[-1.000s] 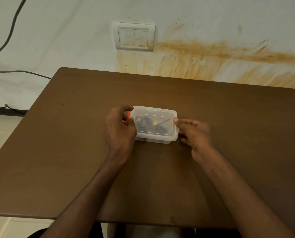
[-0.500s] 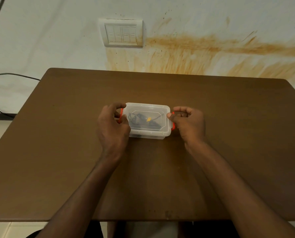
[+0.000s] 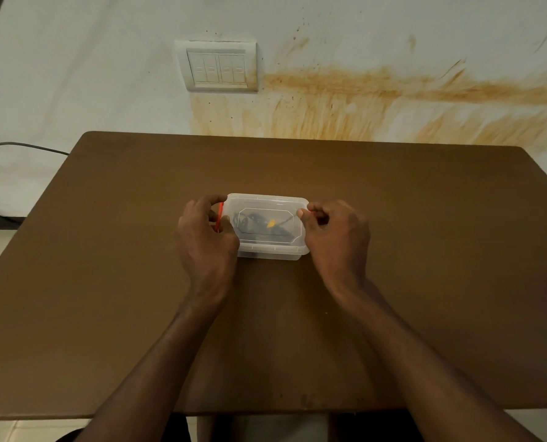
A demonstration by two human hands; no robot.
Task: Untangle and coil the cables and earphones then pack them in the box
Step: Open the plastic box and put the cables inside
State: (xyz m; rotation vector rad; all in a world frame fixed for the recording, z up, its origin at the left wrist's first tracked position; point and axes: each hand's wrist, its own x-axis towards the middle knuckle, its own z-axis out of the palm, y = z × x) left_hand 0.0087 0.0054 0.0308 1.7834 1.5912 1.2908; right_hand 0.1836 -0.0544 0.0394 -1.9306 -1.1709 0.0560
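Observation:
A small clear plastic box (image 3: 267,250) with its lid on stands at the middle of the brown table (image 3: 425,250). Through the lid I see dark coiled cables (image 3: 253,222) and a small yellow piece (image 3: 270,223). My left hand (image 3: 207,237) grips the orange latch (image 3: 220,215) at the box's left end, fingers curled round it. My right hand (image 3: 336,234) pinches the orange latch at the right end, which is almost wholly hidden under its fingers.
A white switch plate (image 3: 217,66) sits on the stained wall behind the table. A grey cable (image 3: 23,145) runs along the wall at the left. The table's near edge lies close to my body.
My right hand has closed on the box's right latch, where a second ago it lay flat beside the box. The left hand has stayed on the left latch. The view has shifted slightly.

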